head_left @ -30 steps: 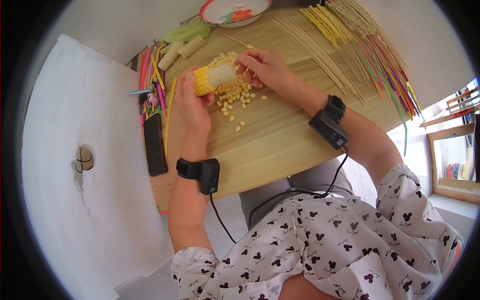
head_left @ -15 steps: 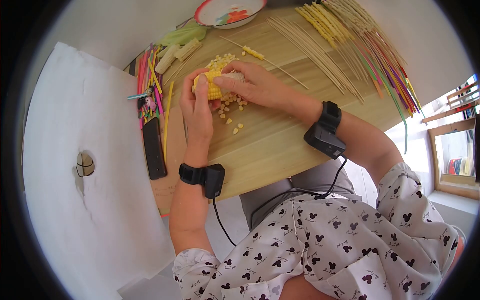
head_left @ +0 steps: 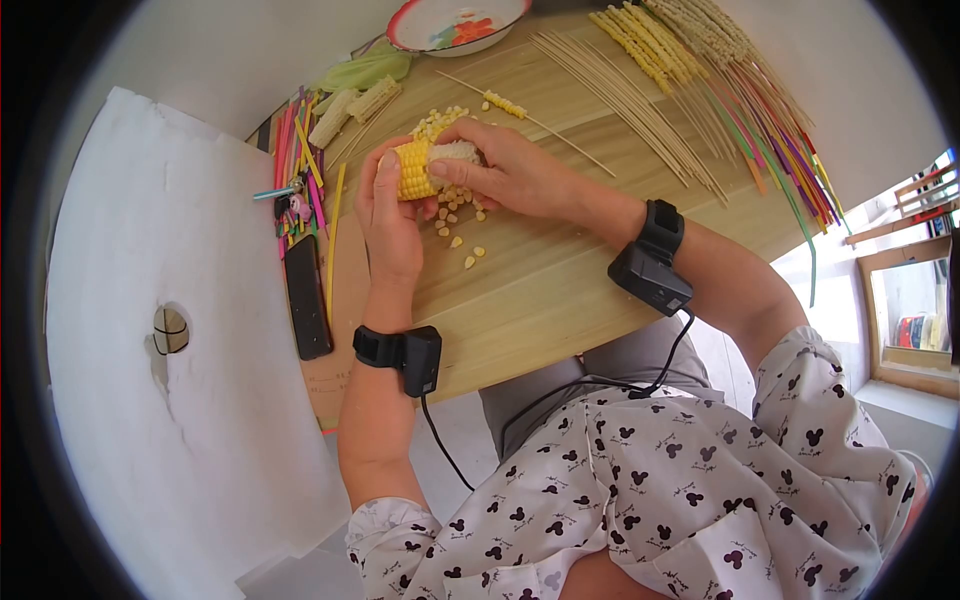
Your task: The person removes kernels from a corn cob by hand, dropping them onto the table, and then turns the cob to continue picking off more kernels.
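1. Patterned shirt (head_left: 680, 480) is nearest the camera. Both forearms reach out over the bench (head_left: 560, 300) edge.
2. Black strap-on unit on each arm: left wrist unit (head_left: 400, 350), right wrist unit (head_left: 652, 268). A cable drops from each towards the lap.
3. Phone (head_left: 307, 297) lies flat with a dark screen, just left of the left forearm, next to a white board (head_left: 130, 400) with a hole in it.
4. Left hand (head_left: 388, 222): grip clenched around the yellow end of the corn cob (head_left: 418, 170), thumb up on the kernels.
5. Right hand (head_left: 510, 170): grip closed over the stripped white end of the same cob, thumb at the kernel edge. The cob sits roughly level between both hands, just above the bench.
6. Loose kernels (head_left: 458, 228) are scattered on the bench under and just this side of the cob, with more piled behind the hands.
7. Left of the hands: stick bundle (head_left: 298, 140), mixed colours, with keys (head_left: 285, 190) on it.
8. Further out: bare cobs (head_left: 355, 100), then green husk (head_left: 365, 70).
9. Threaded skewer (head_left: 505, 103) lies just behind the right hand.
10. Far edge: bowl (head_left: 455, 22). To its right, bamboo skewers (head_left: 620, 90) fanned out, and coloured skewers (head_left: 780, 140) beside them.
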`<state>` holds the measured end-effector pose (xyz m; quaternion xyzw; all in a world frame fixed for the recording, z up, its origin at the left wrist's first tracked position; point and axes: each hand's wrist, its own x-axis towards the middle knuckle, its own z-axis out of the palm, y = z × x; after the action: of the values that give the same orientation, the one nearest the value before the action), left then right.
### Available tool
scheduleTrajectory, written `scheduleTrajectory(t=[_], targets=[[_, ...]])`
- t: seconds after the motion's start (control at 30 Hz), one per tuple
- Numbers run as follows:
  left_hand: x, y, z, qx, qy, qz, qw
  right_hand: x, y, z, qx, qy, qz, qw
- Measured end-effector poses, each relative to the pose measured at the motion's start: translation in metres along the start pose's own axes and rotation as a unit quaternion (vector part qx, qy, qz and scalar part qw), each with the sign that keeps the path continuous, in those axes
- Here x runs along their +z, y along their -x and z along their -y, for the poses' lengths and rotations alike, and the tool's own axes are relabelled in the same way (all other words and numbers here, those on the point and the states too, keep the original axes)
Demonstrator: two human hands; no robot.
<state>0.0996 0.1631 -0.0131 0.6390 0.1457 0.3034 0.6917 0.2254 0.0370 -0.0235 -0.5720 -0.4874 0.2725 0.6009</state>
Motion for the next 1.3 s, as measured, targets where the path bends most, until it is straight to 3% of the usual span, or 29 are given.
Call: scheduleTrajectory(t=[0.03, 0.2, 0.53, 0.7, 0.77, 0.83, 0.97, 1.1, 1.17, 1.3], targets=[[-0.002, 0.000, 0.001, 0.001, 0.006, 0.005, 1.000, 0.000, 0.001, 0.003, 0.044, -0.050, 0.014, 0.998], [0.004, 0.002, -0.001, 0.023, 0.000, -0.015, 1.000, 0.000, -0.007, -0.004, 0.084, -0.173, -0.003, 0.981], [0.009, 0.008, -0.002, 0.183, -0.221, 0.025, 0.958, -0.009, -0.011, -0.018, 0.175, -0.348, 0.010, 0.921], [0.007, 0.007, -0.001, 0.159, -0.206, 0.018, 0.965, -0.011, -0.010, -0.017, 0.188, -0.330, 0.005, 0.925], [0.001, 0.001, 0.006, 0.122, -0.133, -0.004, 0.984, -0.011, -0.010, -0.015, 0.194, -0.322, 0.000, 0.927], [-0.002, -0.002, 0.005, 0.094, -0.098, -0.016, 0.991, -0.006, -0.010, -0.012, 0.193, -0.237, -0.074, 0.949], [-0.004, -0.003, 0.005, 0.062, -0.037, -0.024, 0.997, -0.008, -0.012, -0.022, 0.167, -0.174, -0.035, 0.970], [-0.005, -0.004, 0.006, 0.058, -0.066, -0.023, 0.996, -0.006, -0.009, -0.013, 0.118, -0.171, -0.034, 0.977], [-0.011, -0.006, 0.011, 0.102, -0.154, -0.005, 0.983, -0.006, -0.007, -0.004, 0.107, -0.166, -0.024, 0.980], [0.000, 0.001, 0.003, 0.108, -0.149, 0.015, 0.983, -0.007, -0.005, -0.001, 0.106, -0.158, -0.005, 0.982]])
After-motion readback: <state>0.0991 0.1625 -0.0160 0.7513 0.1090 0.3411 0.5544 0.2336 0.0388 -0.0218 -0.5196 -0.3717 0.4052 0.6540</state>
